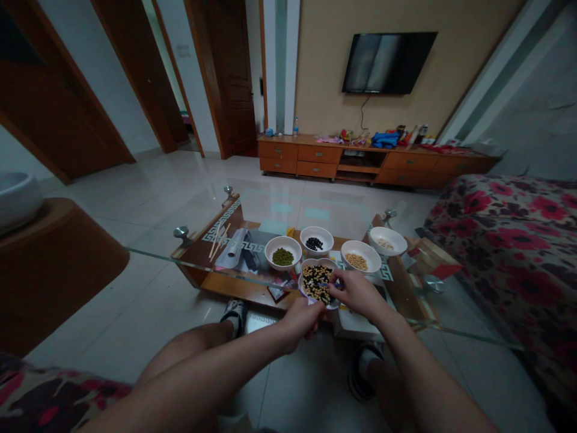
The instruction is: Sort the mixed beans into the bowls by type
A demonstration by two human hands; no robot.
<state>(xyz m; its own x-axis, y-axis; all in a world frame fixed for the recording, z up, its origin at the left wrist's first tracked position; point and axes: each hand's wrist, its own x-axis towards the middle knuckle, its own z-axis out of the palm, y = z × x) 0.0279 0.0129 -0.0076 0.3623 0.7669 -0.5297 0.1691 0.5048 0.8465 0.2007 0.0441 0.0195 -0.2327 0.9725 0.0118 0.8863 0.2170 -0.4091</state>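
Observation:
My left hand (301,320) is closed on the near edge of a pale bowl (335,305) with a scalloped rim. Mixed black and yellow beans (315,281) fill this bowl. Over it, the fingers of my right hand (356,291) pinch a thin purple utensil (332,285), whose tip is among the beans; its exact kind is unclear. Just behind stand a white bowl of green beans (282,257), one of black beans (314,243), one of yellow beans (356,261), and one of pale pieces (385,243) farther right.
The bowls stand on a glass table (153,255) with metal knobs. Chopsticks (219,240) lie at its left, and a brown paper box (430,258) is at its right. A flowered sofa (514,228) is on the right, a round wooden stand (63,264) on the left.

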